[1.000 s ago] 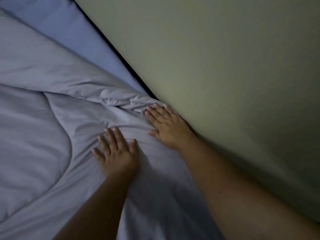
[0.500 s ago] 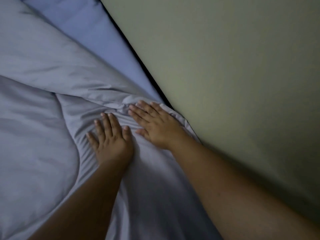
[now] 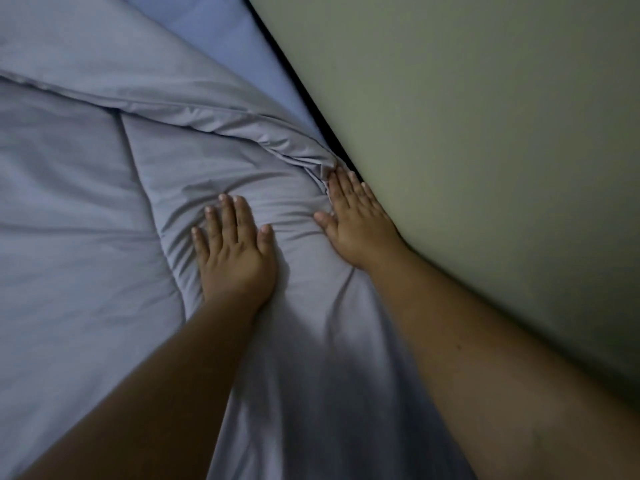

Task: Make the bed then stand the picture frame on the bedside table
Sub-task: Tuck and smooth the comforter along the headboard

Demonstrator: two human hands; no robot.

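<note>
A grey-blue quilted duvet [image 3: 86, 209] covers the bed and bunches into folds near the wall. My left hand [image 3: 233, 251] lies flat on it with straight fingers, pressing the fabric down. My right hand [image 3: 356, 220] also lies flat, fingers straight, on the duvet's crumpled edge right beside the wall. A strip of lighter blue bedsheet [image 3: 225, 39] shows beyond the duvet at the top. Neither the picture frame nor the bedside table is in view.
A plain pale green wall [image 3: 485, 150] runs diagonally along the bed's right side, with a dark narrow gap [image 3: 294, 84] between it and the mattress. The room is dim.
Both hands have slid along the duvet toward the wall and spread further apart; the right one now sits against the wall edge. The view has shifted too.
</note>
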